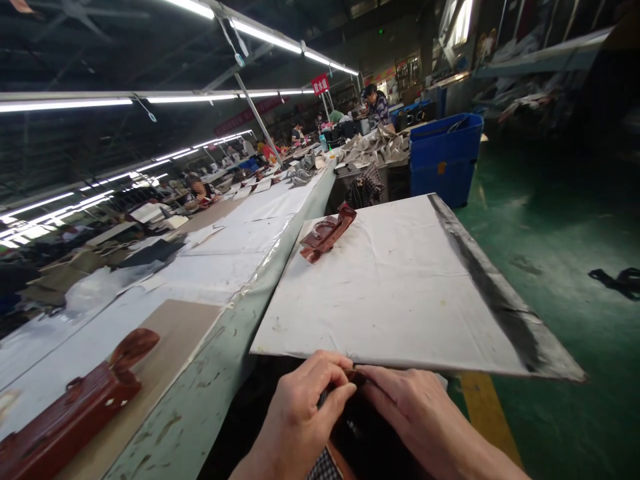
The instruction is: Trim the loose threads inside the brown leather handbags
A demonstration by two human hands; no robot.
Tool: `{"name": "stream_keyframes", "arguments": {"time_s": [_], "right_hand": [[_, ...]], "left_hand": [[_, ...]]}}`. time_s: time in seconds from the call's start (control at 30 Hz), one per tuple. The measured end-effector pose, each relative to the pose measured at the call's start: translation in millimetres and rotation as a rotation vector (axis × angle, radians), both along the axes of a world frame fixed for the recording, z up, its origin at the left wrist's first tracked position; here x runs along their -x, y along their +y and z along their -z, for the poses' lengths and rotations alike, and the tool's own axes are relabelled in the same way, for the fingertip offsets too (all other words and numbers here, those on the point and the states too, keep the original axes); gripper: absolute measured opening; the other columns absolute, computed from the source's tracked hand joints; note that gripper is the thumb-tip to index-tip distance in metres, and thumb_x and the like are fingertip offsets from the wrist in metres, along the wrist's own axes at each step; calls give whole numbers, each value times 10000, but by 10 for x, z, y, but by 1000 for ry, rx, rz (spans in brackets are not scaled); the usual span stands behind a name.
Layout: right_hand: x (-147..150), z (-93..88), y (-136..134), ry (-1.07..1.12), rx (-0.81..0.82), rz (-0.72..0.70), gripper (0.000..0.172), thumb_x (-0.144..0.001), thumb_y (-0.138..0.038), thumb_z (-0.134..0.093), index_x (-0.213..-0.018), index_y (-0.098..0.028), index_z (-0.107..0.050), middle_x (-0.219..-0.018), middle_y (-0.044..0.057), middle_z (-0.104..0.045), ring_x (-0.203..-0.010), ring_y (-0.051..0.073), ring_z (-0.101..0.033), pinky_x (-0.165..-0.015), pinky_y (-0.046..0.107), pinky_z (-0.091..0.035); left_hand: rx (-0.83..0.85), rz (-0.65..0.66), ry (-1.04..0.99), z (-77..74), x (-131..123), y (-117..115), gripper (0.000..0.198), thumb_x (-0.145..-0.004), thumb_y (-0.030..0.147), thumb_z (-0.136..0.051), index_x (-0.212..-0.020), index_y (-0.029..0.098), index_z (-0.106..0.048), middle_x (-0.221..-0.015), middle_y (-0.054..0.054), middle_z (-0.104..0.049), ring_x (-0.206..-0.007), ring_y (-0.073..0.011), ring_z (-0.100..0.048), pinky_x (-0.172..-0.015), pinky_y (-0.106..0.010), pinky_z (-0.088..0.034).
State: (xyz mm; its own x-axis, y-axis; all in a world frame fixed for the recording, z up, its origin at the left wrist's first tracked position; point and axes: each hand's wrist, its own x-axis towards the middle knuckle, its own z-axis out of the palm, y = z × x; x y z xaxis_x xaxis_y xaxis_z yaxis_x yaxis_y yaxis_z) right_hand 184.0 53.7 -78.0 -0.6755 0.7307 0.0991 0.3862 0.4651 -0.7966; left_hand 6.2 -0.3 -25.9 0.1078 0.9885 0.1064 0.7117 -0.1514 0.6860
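From where I stand, a glossy reddish-brown leather article occupies the lower left of the frame. It lies on a tan sheet, which probably shields it from the marked surface of the long table. At lower center, the left hand is curled, its thumb and index finger pinching a small dark brown piece. A second brown article rests above, on the far left corner of the white board, apparently set there to leave the near edge unobstructed. The dark brown piece sits between the hands, just beside that edge, mostly hidden by fingers. The right hand grasps it from the opposite side with straighter fingers, presumably to steady it. A blue bin stands at upper right, beyond the board.
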Motion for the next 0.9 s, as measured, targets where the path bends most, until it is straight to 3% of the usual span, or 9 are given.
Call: {"name": "stream_keyframes", "arguments": {"time_s": [0.07, 0.17, 0.27, 0.53, 0.9], "right_hand": [[-1, 17, -14, 33, -15, 10, 298, -966, -216, -415, -1108, -262, -673, -924, 24, -763, -797, 192, -717, -743, 266, -511], [-1, 40, -21, 50, -20, 14, 352, -951, -195, -408, -1198, -285, -641, -986, 23, -762, -838, 198, -725, -762, 267, -523], [-2, 52, -17, 49, -19, 16, 387, -936, -181, -410, -1243, -289, -618, -994, 25, -763, -849, 202, -727, -769, 273, -528], [-15, 39, -19, 34, -33, 30, 295, -953, -215, -424, -1077, -248, -689, -864, 31, -763, -790, 195, -716, -761, 267, -516], [-31, 21, -20, 23, -4, 12, 276, -970, -224, -416, -1034, -233, -685, -851, 32, -749, -770, 184, -702, -729, 250, -507]], "left_hand": [[2, 36, 12, -22, 8, 1, 160, -867, 74, -556, -761, 187, -596, -1037, -24, -670, -921, -132, -652, -829, -203, -483], [131, 82, -21, -94, 9, 21, 199, -810, 15, -582, -706, 185, -591, -1124, -18, -647, -977, -136, -643, -843, -191, -480], [208, 48, -41, -134, -2, 36, 218, -776, 8, -619, -659, 184, -566, -1165, -3, -634, -1038, -140, -623, -874, -180, -463], [-59, -92, 64, -8, -70, 38, 220, -860, 109, -573, -662, 188, -518, -884, -7, -670, -823, -116, -659, -739, -194, -494], [-87, -100, 113, -28, -103, 92, 226, -844, 113, -567, -639, 188, -507, -807, -11, -675, -735, -126, -659, -668, -207, -498]]}}
